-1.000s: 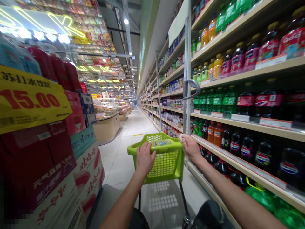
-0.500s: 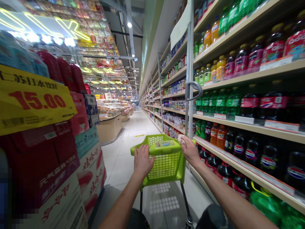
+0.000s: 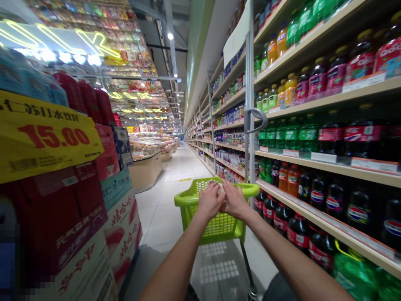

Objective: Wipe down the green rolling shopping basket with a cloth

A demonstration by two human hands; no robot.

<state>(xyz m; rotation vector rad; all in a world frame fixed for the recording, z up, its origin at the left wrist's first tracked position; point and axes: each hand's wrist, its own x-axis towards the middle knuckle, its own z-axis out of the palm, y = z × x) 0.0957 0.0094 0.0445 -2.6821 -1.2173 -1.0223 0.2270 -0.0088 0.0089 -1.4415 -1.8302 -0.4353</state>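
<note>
A small green shopping cart (image 3: 184,200) stands right in front of me. Over the middle of its handle my left hand (image 3: 210,200) and my right hand (image 3: 234,200) meet, fingers curled in and touching. Between them shows a bit of crumpled whitish tissue (image 3: 221,189), and both hands seem closed on it. Most of the tissue and the handle's centre panel are hidden behind my fingers.
On the right, long shelves (image 3: 335,167) hold rows of soda bottles. A grey metal post (image 3: 249,83) carries a grey ring (image 3: 257,121). Stacked drink cartons (image 3: 122,225) with a yellow price sign (image 3: 56,133) rise on the left. The tiled aisle (image 3: 178,159) runs ahead past display counters.
My right hand has moved left with the tissue, from the handle's right end to its middle. My left hand has shifted right to meet it and closed.
</note>
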